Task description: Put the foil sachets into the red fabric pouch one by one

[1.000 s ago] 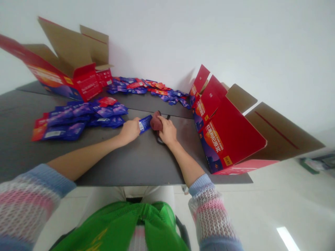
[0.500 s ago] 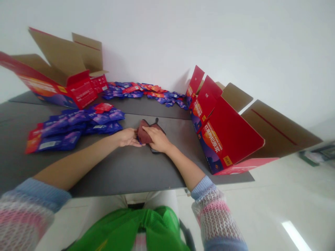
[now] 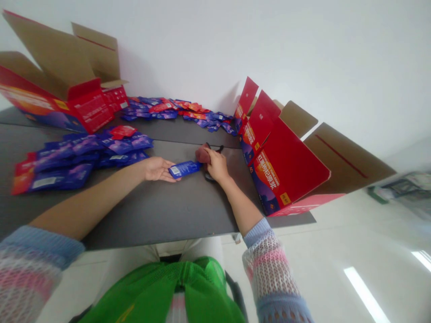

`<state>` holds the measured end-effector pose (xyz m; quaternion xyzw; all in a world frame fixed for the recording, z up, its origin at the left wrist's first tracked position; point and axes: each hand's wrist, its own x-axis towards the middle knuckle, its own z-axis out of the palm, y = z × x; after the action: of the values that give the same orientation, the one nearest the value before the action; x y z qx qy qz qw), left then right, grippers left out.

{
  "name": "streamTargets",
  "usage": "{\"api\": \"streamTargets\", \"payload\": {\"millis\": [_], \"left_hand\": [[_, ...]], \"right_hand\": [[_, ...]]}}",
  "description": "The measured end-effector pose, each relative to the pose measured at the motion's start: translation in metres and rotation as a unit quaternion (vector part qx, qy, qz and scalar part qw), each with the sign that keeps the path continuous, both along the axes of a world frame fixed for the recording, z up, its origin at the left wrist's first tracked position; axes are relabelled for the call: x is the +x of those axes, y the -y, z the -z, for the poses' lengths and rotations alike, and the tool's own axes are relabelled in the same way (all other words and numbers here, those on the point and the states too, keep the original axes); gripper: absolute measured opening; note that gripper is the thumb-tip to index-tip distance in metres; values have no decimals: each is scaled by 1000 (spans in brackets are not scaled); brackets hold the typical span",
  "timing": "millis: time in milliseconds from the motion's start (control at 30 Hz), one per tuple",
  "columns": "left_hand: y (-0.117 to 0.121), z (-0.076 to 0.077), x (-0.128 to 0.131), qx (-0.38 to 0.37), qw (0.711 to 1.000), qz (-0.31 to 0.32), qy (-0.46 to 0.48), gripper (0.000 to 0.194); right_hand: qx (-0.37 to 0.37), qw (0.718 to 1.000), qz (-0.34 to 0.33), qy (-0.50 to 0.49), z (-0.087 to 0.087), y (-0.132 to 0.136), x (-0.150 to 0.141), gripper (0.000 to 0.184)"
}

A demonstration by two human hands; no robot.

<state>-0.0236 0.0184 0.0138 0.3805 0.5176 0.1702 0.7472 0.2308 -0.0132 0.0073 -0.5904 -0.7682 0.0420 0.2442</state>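
Note:
My left hand (image 3: pixel 160 169) holds the left end of a slim blue sachet (image 3: pixel 184 169) between thumb and fingers, a white label showing on it. Against the sachet's right end, my right hand (image 3: pixel 217 166) grips a bunched reddish-brown cloth (image 3: pixel 202 153). Dark edging or straps stick out around the cloth; my fingers partly cover it. Left of my hands lies a heap of blue sachets (image 3: pixel 84 154), with a red sachet (image 3: pixel 123 131) on top and orange-red ones at its left end.
Rows of blue and red sachets (image 3: pixel 151 107) lie along the wall at the back of the grey table (image 3: pixel 151 215). An open red carton (image 3: pixel 90 105) stands at the left. Open red cartons (image 3: pixel 292 157) line the right side, flaps spread outward.
My right hand has drawn the cloth to the right, away from my left hand. The blue sachet, mostly covered before, now shows between them. The camera view has shifted slightly.

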Motion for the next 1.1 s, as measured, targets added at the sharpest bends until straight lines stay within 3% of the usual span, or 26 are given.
{"api": "streamTargets", "payload": {"millis": [167,267,400,633,767,900,1033,1100], "left_hand": [[-7,1,-7,-23,999,6,40,28],[-5,3,-7,0,999,-24,31,26],[-4,8,-6,21,998,-6,63,20],[-2,8,-6,21,996,18,89,35],[0,5,-4,7,996,12,90,33],[0,5,-3,15,997,3,77,27],[1,7,0,47,998,-14,34,36],[1,8,0,60,998,-8,27,38]], "right_hand": [[-15,975,-206,84,-12,28,-37,67],[-34,962,-241,120,-8,35,-52,66],[-34,973,-201,105,-1,25,-45,68],[-52,991,-31,120,3,3,-11,51],[-27,994,-23,103,3,5,-11,55],[8,993,-111,46,-3,18,-26,67],[-4,962,-269,35,-3,30,-46,72],[-20,954,-297,37,-2,30,-51,73]]}}
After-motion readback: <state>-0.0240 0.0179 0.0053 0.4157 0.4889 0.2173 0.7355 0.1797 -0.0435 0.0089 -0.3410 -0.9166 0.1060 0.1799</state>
